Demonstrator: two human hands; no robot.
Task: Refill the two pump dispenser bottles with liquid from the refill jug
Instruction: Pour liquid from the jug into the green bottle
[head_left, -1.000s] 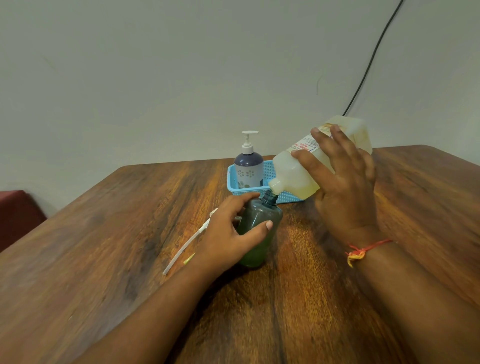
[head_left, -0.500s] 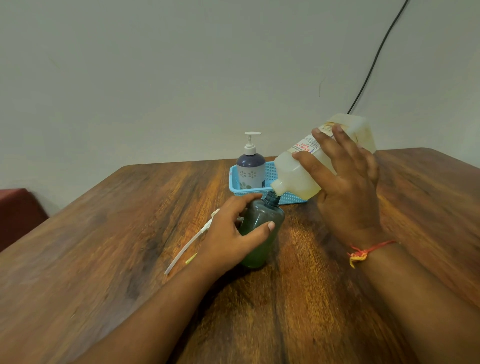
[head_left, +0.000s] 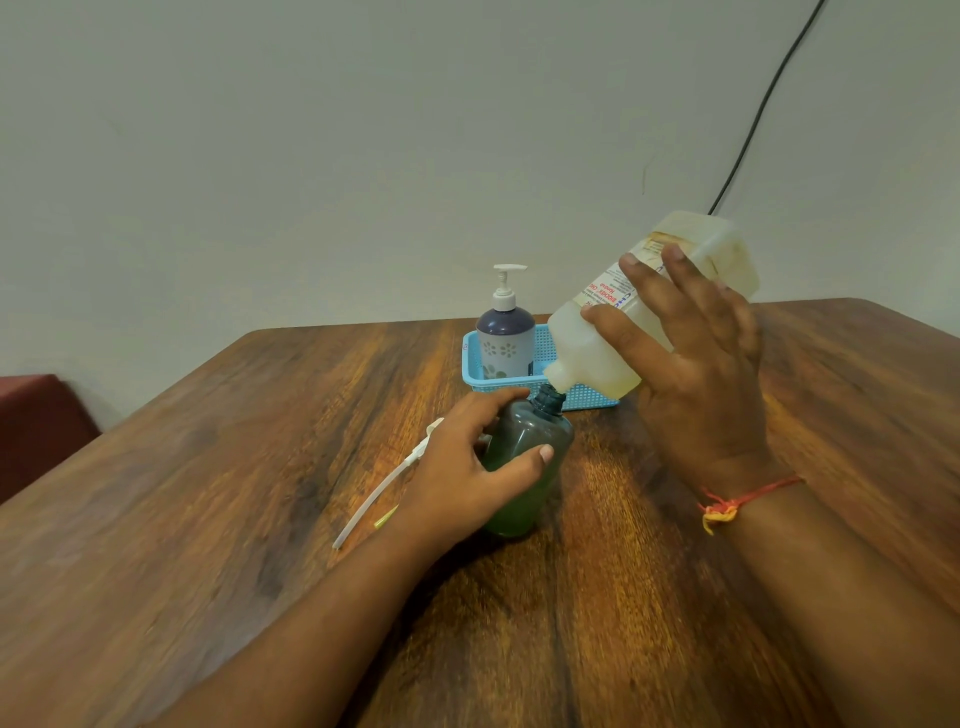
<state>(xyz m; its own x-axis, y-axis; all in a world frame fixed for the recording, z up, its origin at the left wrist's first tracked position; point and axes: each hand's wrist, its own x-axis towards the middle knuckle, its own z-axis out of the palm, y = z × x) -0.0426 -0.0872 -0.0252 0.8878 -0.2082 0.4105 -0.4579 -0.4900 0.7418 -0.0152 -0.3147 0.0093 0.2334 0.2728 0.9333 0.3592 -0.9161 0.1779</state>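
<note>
A dark green bottle (head_left: 524, 467) stands uncapped on the wooden table (head_left: 208, 519), and my left hand (head_left: 467, 467) is wrapped around its left side. My right hand (head_left: 696, 374) grips a translucent refill jug (head_left: 597, 353) of pale yellow liquid, tipped spout-down so the mouth sits at the green bottle's neck. The removed white pump with its long tube (head_left: 384, 483) lies on the table left of my left hand. A second dispenser, purple-topped with a white pump (head_left: 505, 332), stands capped in a blue basket (head_left: 587, 397) behind.
A black cable (head_left: 758, 114) runs down the wall behind the jug. A dark red seat (head_left: 36, 421) sits off the table's left edge. Bare wood spreads to the left and right of my arms.
The jug stays tipped over the green bottle's neck with both hands holding as before. My view has shifted slightly, nothing else has moved.
</note>
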